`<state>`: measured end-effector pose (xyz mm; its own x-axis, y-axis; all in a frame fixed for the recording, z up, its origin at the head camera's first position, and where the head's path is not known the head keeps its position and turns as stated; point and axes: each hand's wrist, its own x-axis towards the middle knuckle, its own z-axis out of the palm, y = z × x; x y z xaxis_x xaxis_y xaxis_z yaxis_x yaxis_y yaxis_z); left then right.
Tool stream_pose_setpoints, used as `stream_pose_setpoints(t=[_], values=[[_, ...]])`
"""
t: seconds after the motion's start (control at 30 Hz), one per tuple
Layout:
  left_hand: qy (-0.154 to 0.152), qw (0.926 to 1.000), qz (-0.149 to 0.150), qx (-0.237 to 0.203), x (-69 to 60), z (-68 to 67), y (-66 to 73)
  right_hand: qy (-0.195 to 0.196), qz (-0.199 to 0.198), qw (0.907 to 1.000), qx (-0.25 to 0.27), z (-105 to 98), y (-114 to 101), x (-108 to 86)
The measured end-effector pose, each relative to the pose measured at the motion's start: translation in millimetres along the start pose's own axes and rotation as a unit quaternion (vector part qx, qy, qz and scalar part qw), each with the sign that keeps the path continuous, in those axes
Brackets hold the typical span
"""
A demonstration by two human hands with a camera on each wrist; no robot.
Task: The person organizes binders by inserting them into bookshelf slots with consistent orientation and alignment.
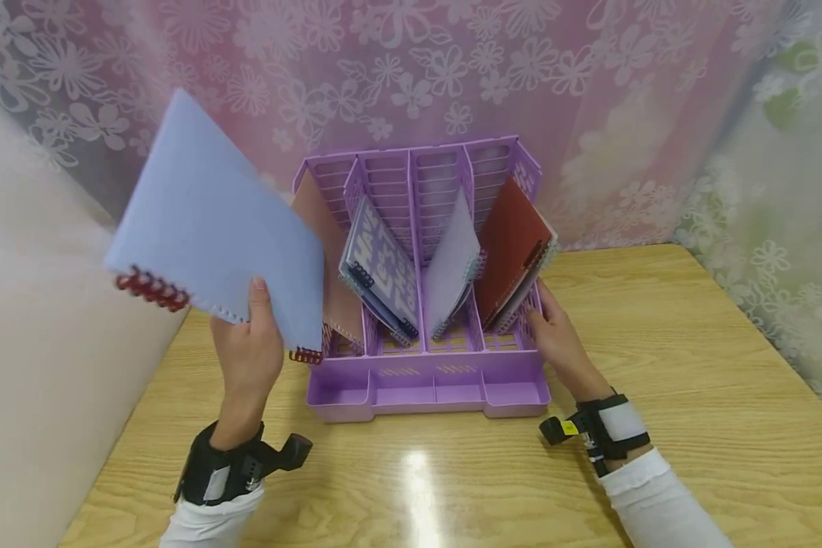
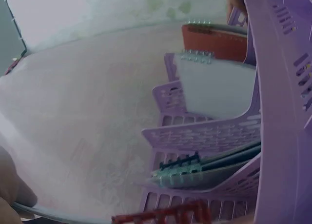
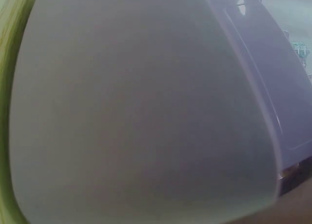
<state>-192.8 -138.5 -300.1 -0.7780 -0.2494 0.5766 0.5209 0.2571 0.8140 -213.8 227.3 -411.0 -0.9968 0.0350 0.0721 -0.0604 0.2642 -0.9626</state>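
Note:
My left hand [image 1: 249, 350] holds a light blue notebook [image 1: 212, 213] by its lower edge, thumb across the cover. Dark red rings bind that notebook, which is raised and tilted at the left front of a purple desk organizer [image 1: 425, 378]. My right hand [image 1: 562, 342] grips the organizer's right side wall. Upright in its compartments lean a pinkish-brown notebook [image 1: 342, 297], a blue notebook with white lettering [image 1: 383, 259], a pale grey-white notebook [image 1: 452, 266] and a rust-red notebook [image 1: 514, 243]. A blurred grey surface [image 3: 141, 107] fills most of the right wrist view.
The organizer stands on a wood-grain table [image 1: 657, 365], with shallow trays along its front. Behind it hangs a pink floral curtain [image 1: 418, 76]. A white wall [image 1: 62, 266] borders the table's left side, and light floral fabric [image 1: 781, 228] borders the right.

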Motion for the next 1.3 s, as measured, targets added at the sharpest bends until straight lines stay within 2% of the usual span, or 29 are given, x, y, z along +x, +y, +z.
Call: stream_pose_setpoints(t=[0.13,0.23,0.4,0.5,0.57,0.6,0.7,0.77,0.83,0.87,0.9,1.0,1.1,1.17,1.2,1.27,1.3], values=[[-0.041,0.9942,0.03,0.095,-1.3,14.2,-7.0,-0.004,-0.003,0.9999,0.009,2,-1,-2.7],[-0.061,0.988,0.036,0.137,2.1,24.1,-10.3,-0.003,-0.008,0.9999,0.012,2,-1,-3.8],[-0.079,0.9823,0.04,0.165,15.8,39.2,-19.0,0.0,-0.009,0.9999,0.005,1,-1,-2.2],[-0.11,0.9802,0.03,0.161,24.8,47.9,-27.4,-0.001,-0.006,1.0,0.003,2,-1,-1.0],[-0.147,0.9794,0.012,0.138,29.6,53.1,-33.7,0.0,-0.003,1.0,0.003,3,-1,-0.8],[-0.168,0.9776,-0.008,0.126,31.3,54.9,-36.6,0.0,-0.002,1.0,0.003,4,-1,-0.9],[-0.224,0.9678,-0.091,0.07,35.7,57.5,-47.0,-0.001,-0.006,0.9999,0.009,6,-2,-2.0],[-0.254,0.9545,-0.154,0.023,39.1,58.0,-54.3,-0.001,-0.012,0.9999,0.012,7,-2,-3.2],[-0.277,0.9358,-0.213,-0.049,42.3,58.7,-63.4,0.001,-0.017,0.9998,0.013,8,-1,-4.3],[-0.291,0.9257,-0.227,-0.081,43.7,59.1,-68.0,0.002,-0.019,0.9998,0.011,7,-1,-4.7],[-0.307,0.9111,-0.242,-0.132,45.2,60.2,-72.3,0.003,-0.019,0.9998,0.009,7,-1,-5.1],[-0.355,0.8545,-0.272,-0.263,48.6,63.0,-83.6,0.002,-0.015,0.9999,0.003,6,0,-4.8],[-0.388,0.8109,-0.293,-0.325,50.9,66.3,-90.8,0.002,-0.009,0.9999,-0.005,5,0,-3.2],[-0.394,0.8079,-0.305,-0.315,51.0,66.5,-93.2,0.001,-0.008,0.9999,-0.007,6,0,-1.9],[-0.39,0.8088,-0.314,-0.308,50.6,66.0,-93.4,0.0,-0.009,0.9999,-0.006,7,-1,-1.3],[-0.373,0.8158,-0.332,-0.292,48.9,63.3,-92.2,-0.003,-0.011,0.9999,-0.004,8,-1,0.1],[-0.36,0.8229,-0.334,-0.285,47.7,61.7,-90.7,-0.005,-0.013,0.9999,-0.003,9,-1,0.7]])
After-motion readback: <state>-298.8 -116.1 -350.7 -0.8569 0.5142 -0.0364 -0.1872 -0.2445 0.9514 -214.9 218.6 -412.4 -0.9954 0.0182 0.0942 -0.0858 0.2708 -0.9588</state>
